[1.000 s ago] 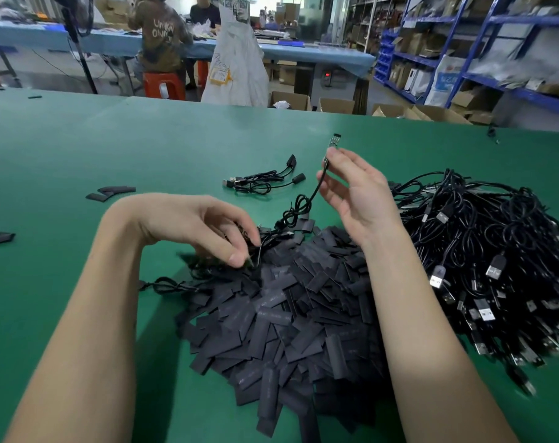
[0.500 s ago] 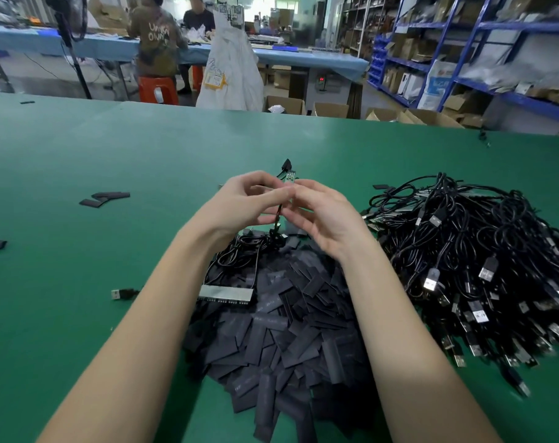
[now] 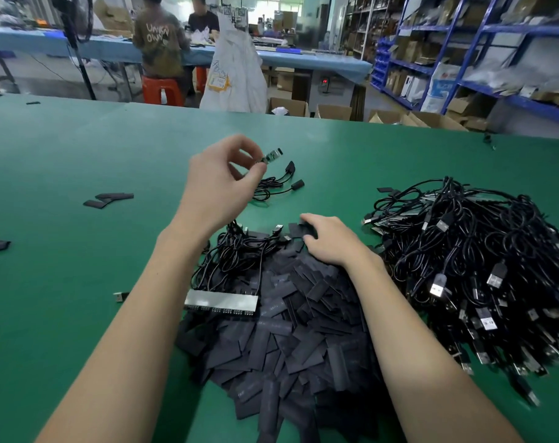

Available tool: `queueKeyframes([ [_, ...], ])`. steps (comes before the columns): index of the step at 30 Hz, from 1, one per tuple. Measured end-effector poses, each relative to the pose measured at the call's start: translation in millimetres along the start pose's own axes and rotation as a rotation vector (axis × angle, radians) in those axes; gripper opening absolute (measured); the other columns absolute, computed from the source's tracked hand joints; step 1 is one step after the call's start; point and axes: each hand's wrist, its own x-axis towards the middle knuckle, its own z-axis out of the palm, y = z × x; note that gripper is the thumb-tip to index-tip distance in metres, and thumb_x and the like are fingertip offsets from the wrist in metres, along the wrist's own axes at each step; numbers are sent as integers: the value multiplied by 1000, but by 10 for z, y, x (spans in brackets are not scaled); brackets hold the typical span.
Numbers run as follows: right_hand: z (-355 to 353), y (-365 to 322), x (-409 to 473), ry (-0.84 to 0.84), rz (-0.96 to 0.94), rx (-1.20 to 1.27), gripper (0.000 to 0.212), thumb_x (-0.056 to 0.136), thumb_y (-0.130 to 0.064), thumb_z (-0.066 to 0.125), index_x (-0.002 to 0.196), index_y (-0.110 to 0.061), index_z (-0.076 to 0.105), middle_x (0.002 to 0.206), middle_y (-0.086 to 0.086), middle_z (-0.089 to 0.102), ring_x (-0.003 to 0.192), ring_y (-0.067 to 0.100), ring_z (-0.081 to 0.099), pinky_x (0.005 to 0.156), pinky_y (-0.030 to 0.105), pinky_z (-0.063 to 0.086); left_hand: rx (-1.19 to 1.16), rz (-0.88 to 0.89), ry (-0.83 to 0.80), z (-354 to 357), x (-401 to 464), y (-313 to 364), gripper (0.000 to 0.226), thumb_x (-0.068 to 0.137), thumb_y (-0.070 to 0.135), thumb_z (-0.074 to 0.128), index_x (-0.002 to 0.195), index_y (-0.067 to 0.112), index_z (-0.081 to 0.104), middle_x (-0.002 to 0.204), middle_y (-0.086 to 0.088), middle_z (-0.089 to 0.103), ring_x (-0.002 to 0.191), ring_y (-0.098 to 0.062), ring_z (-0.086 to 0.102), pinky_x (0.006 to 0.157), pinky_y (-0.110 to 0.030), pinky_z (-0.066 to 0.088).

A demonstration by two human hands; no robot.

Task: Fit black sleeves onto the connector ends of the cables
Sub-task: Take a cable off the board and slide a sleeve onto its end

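**Hands work a heap of sleeves and cables on a green bench**

Green matting covers the table point(image 3: 80, 155) that fills the foreground of a workshop, with blue shelving point(image 3: 463, 43) along the right wall and 2 people point(image 3: 160, 43) at a blue bench beyond the far edge. At the table's middle, the left hand point(image 3: 220, 183) is raised above the surface and pinches a connector end point(image 3: 271, 155) between thumb and forefinger; the connector's long axis is tilted, its tip pointing up and to the right, toward the far right corner. Its cable cannot be traced behind the hand. The right hand point(image 3: 332, 241) lies palm down on the far rim of the pile of black sleeves point(image 3: 297, 340), fingers curled onto a sleeve point(image 3: 299, 230) at the pile's top; whether it truly grips that sleeve cannot be told. The flat sleeves lie in all directions, heaped near the table's near edge. A silver strip point(image 3: 222, 302) rests on the pile's left flank, thin black leads running into it. Toward the right edge sits a big tangle of black cables point(image 3: 479, 266), many metal plugs pointing toward the near edge. Just beyond the left hand lies a small coiled cable point(image 3: 281, 183), its 2 dark ends pointing to the far right. A few stray sleeves point(image 3: 108, 199) lie toward the left edge.
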Motion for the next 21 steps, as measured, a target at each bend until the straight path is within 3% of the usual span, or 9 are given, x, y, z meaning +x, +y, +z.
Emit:
queueKeyframes([
  [3, -54, -23, -15, -19, 18, -55, 48, 100, -26, 47, 148, -24, 47, 151, 3, 51, 139, 30, 42, 110, 49, 41, 95, 0, -127, 93, -50, -41, 5, 91, 23, 70, 89, 26, 67, 84, 11, 71, 55, 3, 54, 56, -6, 38],
  [6, -70, -32, -90, 14, -5, -73, 39, 99, -31, 52, 137, -26, 60, 142, -2, 59, 133, 28, 46, 107, 47, 45, 146, -12, -224, 207, -110, -98, 7, 91, 23, 70, 87, 28, 67, 80, 14, 68, 54, 3, 51, 58, -9, 39],
  [9, -65, 29, -186, 76, 4, -18, 28, 93, -35, 63, 120, -34, 69, 125, -8, 68, 121, 22, 56, 99, 40, 50, 136, -20, -261, 298, -165, -137, 3, 91, 24, 70, 89, 26, 68, 77, 16, 66, 54, -8, 49, 65, -20, 39],
  [11, -87, 61, -242, 73, 15, 4, 30, 89, -34, 67, 118, -39, 67, 119, -14, 68, 114, 17, 59, 94, 35, 51, 109, -18, -286, 338, -190, -145, 3, 91, 25, 70, 89, 24, 68, 78, 13, 67, 55, -15, 49, 60, -19, 41],
  [15, -128, 51, -273, 10, 35, -41, 51, 86, -32, 68, 135, -41, 60, 127, -8, 66, 119, 21, 58, 98, 39, 51, 37, -35, -314, 368, -219, -167, 5, 90, 25, 71, 87, 25, 67, 81, 9, 69, 52, -8, 46, 55, -14, 40],
  [18, -139, 44, -267, 21, 36, -42, 42, 86, -34, 70, 127, -36, 68, 132, 0, 63, 123, 25, 57, 101, 43, 51, -3, -40, -313, 378, -232, -179, 7, 90, 24, 71, 86, 27, 67, 82, 8, 70, 51, -5, 44, 54, -11, 38],
  [21, -142, 54, -289, 50, 38, -18, 34, 86, -40, 71, 119, -35, 72, 126, -3, 66, 119, 22, 60, 100, 40, 51, -23, -41, -320, 400, -244, -178, 6, 90, 25, 72, 87, 27, 67, 82, 8, 70, 54, -6, 46, 56, -12, 39],
])
